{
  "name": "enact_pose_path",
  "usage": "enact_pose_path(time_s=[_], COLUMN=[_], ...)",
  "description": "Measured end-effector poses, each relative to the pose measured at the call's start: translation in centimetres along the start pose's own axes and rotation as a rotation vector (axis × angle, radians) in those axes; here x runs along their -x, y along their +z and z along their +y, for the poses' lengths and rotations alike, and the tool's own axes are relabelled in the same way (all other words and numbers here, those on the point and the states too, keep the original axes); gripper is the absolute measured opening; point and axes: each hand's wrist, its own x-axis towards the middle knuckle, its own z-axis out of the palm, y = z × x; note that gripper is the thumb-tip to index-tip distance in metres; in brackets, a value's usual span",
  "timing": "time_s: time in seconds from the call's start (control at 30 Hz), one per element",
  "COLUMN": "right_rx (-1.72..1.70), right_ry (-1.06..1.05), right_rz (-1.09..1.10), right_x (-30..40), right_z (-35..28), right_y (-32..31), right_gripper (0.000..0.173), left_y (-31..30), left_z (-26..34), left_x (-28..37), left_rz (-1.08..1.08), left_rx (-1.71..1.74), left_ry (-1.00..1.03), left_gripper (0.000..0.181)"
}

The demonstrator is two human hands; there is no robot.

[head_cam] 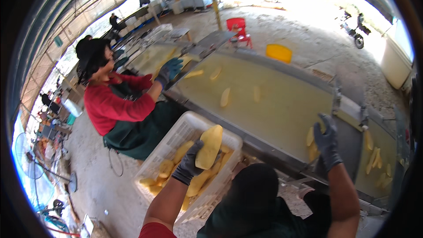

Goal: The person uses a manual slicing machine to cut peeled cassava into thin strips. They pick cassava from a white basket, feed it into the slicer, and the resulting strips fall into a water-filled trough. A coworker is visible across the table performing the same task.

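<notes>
My left hand [191, 162], in a grey glove, grips a large peeled pale-yellow fruit piece [209, 143] by its lower part. It is held over a white plastic crate [191, 120] with more yellow pieces [198, 183] inside. My right hand [327, 138], also gloved in grey, is raised at the right end of a metal trough [274, 119] of cloudy yellowish liquid. Its fingers are spread and I see nothing in them. Yellow slices [311, 142] lie in the liquid just beside that hand; whether it touches them is unclear.
A co-worker in a red top [112, 102] sits at left, gloved hands by the trough. Several slices [225, 97] float in the trough. A second trough section [376, 168] holds slices at right. Beyond stand a red chair [237, 28] and a yellow container [279, 53].
</notes>
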Motion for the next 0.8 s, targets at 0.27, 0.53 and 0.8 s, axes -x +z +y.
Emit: enact_pose_path(time_s=[0.27, 0.53, 0.8], right_rx=[-0.459, 0.404, 0.363], right_ry=[0.108, 0.289, 0.224], right_rz=[0.033, -0.009, 0.036], right_x=[1.3, 7.0, 2.4], right_z=[-13.4, -2.9, 3.8], right_y=[-6.6, -13.2, -11.2], right_gripper=[0.059, 0.059, 0.053], left_y=[23.3, 26.2, 23.5], left_z=[-10.9, -23.6, -19.4], left_x=[-9.3, -9.2, -9.2], left_rz=[-0.517, -0.674, -0.778], left_rx=[-0.487, -0.541, -0.687], left_ry=[0.193, -0.335, 0.011], left_gripper=[0.059, 0.055, 0.045])
